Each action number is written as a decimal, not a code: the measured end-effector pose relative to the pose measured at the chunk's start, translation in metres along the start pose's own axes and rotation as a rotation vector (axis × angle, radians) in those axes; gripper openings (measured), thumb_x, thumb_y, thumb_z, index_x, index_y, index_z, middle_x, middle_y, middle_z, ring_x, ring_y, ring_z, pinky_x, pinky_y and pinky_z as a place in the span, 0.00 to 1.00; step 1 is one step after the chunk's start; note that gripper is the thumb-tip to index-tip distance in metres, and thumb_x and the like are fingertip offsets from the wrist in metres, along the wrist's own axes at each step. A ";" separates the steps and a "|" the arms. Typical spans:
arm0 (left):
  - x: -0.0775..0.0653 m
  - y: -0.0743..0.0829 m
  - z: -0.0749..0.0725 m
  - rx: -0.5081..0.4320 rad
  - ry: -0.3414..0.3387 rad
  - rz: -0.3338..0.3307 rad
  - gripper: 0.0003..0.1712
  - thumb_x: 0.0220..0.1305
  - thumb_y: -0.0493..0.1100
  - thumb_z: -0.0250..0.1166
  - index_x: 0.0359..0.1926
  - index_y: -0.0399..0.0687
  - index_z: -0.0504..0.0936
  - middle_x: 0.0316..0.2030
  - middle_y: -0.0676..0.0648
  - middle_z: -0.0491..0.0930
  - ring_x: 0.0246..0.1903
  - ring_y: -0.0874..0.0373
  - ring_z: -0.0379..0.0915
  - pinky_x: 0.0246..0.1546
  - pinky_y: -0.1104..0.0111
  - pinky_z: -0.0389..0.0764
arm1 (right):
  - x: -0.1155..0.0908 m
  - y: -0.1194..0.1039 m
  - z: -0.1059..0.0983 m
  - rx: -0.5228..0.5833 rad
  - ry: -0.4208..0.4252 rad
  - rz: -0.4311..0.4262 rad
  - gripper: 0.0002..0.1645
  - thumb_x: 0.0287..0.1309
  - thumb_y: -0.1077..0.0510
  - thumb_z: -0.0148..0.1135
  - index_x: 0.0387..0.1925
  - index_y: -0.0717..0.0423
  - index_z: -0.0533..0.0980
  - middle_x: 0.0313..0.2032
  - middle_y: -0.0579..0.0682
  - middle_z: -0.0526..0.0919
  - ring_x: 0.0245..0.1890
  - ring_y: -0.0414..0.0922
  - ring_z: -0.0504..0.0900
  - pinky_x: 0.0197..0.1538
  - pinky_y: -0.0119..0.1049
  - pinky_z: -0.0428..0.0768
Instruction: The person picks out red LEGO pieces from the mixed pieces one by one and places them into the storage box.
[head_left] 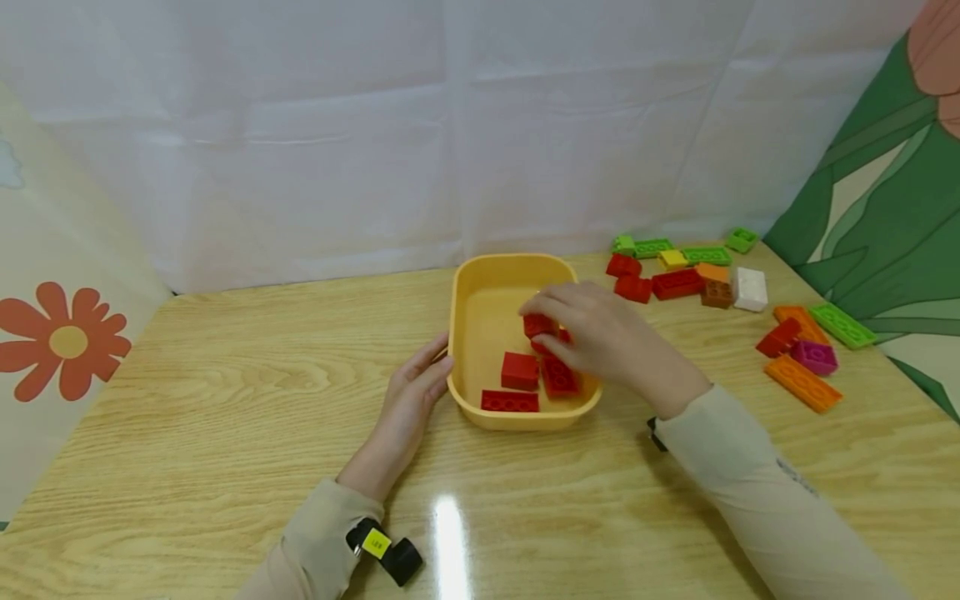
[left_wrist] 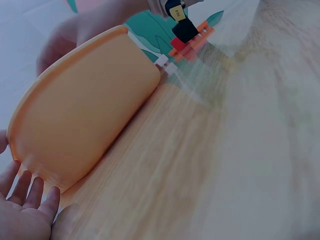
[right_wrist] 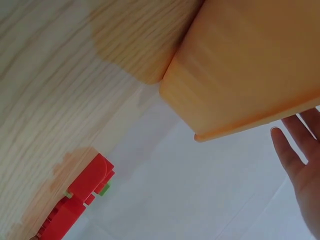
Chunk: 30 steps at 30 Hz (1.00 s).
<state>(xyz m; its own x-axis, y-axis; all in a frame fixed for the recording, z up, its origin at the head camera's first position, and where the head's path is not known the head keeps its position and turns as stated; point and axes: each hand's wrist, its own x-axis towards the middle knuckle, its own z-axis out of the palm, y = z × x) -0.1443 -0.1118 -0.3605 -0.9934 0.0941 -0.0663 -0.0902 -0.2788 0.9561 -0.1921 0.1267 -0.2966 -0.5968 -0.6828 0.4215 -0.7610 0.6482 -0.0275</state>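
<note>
Inside rounded-rectangular yellow plastic tub (head_left: 486, 321), set lengthwise front to back: pinching small red plastic brick (head_left: 538, 325) with right hand (head_left: 594, 327), nearer to it; touching tub from left with left hand (head_left: 407, 396), fingers outstretched toward brick's side.

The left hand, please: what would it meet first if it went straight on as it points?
The left hand would likely meet the yellow tray first; they seem to touch, though depth is unclear.
</note>
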 end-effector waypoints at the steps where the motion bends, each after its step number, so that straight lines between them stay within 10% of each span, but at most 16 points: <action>1: 0.000 0.000 0.000 0.003 -0.002 0.005 0.28 0.66 0.39 0.54 0.66 0.40 0.65 0.68 0.41 0.65 0.62 0.53 0.65 0.50 0.82 0.77 | 0.000 0.000 0.000 -0.005 -0.017 0.010 0.19 0.48 0.55 0.68 0.45 0.54 0.79 0.42 0.51 0.85 0.42 0.49 0.79 0.48 0.48 0.81; 30: -0.001 0.001 0.000 0.019 0.007 -0.009 0.28 0.66 0.41 0.55 0.66 0.42 0.65 0.68 0.43 0.65 0.62 0.55 0.65 0.62 0.70 0.73 | -0.001 -0.002 -0.002 -0.048 -0.112 0.101 0.19 0.50 0.55 0.67 0.47 0.50 0.78 0.46 0.51 0.85 0.49 0.49 0.77 0.58 0.51 0.77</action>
<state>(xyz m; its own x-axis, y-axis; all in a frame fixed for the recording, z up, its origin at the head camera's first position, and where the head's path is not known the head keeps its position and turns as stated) -0.1437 -0.1118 -0.3593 -0.9929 0.0903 -0.0771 -0.0982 -0.2602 0.9605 -0.1898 0.1264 -0.2950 -0.6965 -0.6447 0.3151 -0.6841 0.7291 -0.0202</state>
